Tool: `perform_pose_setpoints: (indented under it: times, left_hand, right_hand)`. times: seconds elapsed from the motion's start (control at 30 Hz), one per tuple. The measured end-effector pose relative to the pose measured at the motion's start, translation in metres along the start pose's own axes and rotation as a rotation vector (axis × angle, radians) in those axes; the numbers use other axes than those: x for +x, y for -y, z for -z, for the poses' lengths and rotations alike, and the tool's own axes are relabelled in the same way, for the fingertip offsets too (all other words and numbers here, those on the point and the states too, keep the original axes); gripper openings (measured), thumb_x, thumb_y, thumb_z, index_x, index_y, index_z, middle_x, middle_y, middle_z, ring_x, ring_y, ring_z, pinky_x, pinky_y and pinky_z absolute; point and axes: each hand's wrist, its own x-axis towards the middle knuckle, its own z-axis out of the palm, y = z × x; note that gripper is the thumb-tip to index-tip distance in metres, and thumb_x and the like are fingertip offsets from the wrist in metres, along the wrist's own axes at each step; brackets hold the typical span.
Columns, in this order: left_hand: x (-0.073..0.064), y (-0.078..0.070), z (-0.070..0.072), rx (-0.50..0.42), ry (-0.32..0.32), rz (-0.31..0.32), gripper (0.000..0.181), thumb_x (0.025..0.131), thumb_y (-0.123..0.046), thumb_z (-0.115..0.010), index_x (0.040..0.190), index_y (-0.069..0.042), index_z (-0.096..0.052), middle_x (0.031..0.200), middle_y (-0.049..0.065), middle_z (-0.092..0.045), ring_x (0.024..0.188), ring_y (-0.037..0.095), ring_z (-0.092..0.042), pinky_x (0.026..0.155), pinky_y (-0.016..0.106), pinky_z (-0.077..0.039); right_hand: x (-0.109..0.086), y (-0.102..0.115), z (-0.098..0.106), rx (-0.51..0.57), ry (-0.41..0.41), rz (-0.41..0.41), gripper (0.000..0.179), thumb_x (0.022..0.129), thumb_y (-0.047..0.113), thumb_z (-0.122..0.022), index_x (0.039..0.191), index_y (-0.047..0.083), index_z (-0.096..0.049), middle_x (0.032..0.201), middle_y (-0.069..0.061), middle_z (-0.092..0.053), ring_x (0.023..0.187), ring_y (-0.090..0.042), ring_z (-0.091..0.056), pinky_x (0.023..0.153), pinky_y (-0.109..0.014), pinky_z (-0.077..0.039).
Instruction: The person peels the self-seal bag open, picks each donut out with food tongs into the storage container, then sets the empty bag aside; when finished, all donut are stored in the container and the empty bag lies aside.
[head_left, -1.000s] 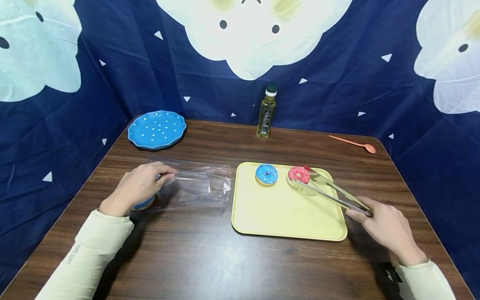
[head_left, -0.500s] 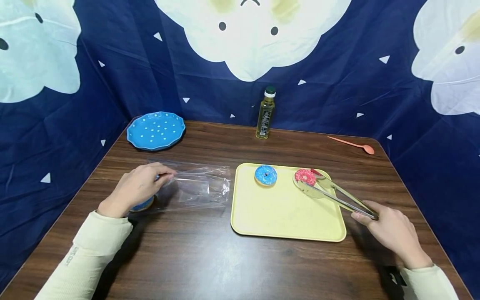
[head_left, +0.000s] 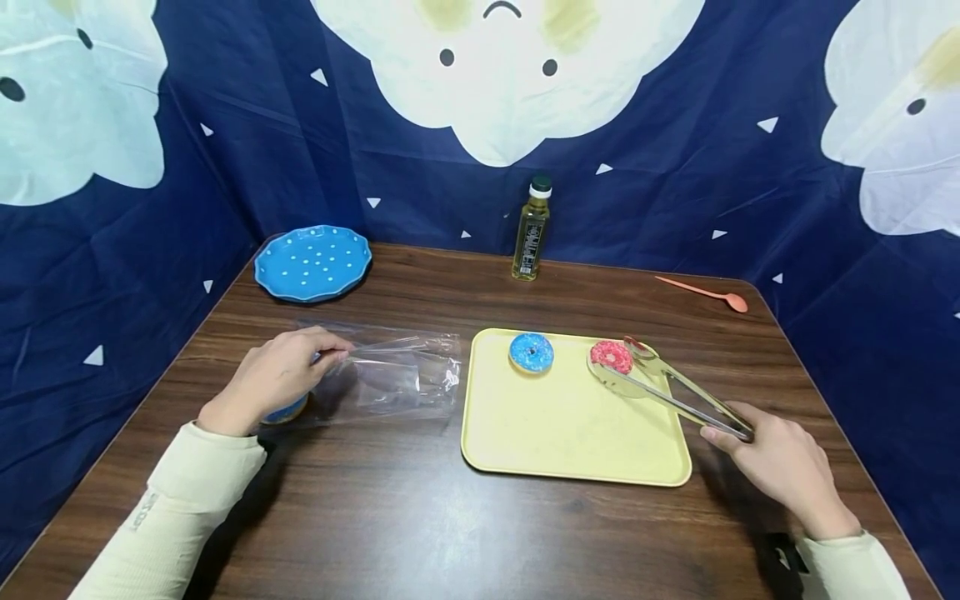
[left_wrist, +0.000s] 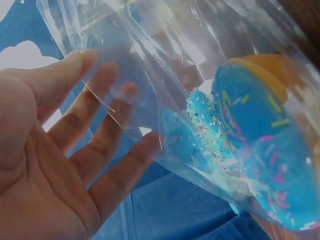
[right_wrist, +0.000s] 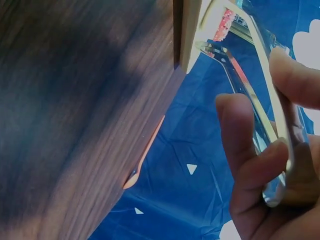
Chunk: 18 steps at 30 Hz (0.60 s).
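My left hand (head_left: 279, 373) pinches the edge of a clear plastic bag (head_left: 408, 375) lying across the table's left side. Inside the bag, the left wrist view shows a blue-iced donut with coloured sprinkles (left_wrist: 272, 160) and another blue sprinkled donut (left_wrist: 200, 132) behind it. With my right hand (head_left: 783, 458) I grip metal tongs (head_left: 693, 412) near their hinged end. The spread tong tips stand on either side of a pink donut (head_left: 601, 353) on the yellow tray (head_left: 570, 442). A blue donut (head_left: 521, 353) sits on the same tray, to its left.
A blue dotted plate (head_left: 312, 265) stands at the back left corner. Near the back edge are a bottle of yellow liquid (head_left: 530, 240) and an orange spoon (head_left: 735, 302) on the right. A dark blue cloth (head_left: 420, 183) hangs behind the table.
The tongs and the pink donut have shifted a little to the right on the tray. Lately the far tong tip has moved slightly off the donut. My left hand has stayed on the bag.
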Motion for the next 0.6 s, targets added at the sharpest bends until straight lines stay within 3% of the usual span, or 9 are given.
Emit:
perform_pose_setpoints:
  times: [0.27,0.47,0.6]
  left_hand:
    - [0.000,0.000,0.000,0.005,0.007,0.007,0.023,0.101,-0.022,-0.064,0.119,-0.014,-0.075,0.118,0.010,-0.071,0.108,0.031,-0.065,0.077,0.058,-0.053]
    - [0.000,-0.001,0.002,0.006,0.004,0.004,0.023,0.100,-0.022,-0.064,0.118,-0.013,-0.075,0.116,0.009,-0.071,0.105,0.030,-0.066,0.075,0.057,-0.053]
    - [0.000,-0.001,0.003,0.006,-0.009,-0.010,0.022,0.100,-0.022,-0.065,0.117,-0.014,-0.075,0.114,0.008,-0.072,0.101,0.028,-0.067,0.073,0.054,-0.054]
  right_hand:
    - [0.004,0.012,0.009,0.016,-0.075,0.044,0.058,0.091,0.052,-0.071,0.127,0.007,-0.065,0.097,-0.022,-0.071,0.088,-0.050,-0.065,0.055,-0.056,-0.045]
    - [0.014,0.031,0.013,0.020,-0.068,0.078,0.069,0.091,0.057,-0.067,0.134,0.003,-0.061,0.109,-0.026,-0.069,0.096,-0.051,-0.064,0.062,-0.059,-0.047]
    - [0.021,0.044,0.011,0.029,-0.074,0.129,0.065,0.092,0.054,-0.068,0.134,0.005,-0.062,0.112,-0.025,-0.069,0.097,-0.049,-0.065,0.064,-0.059,-0.048]
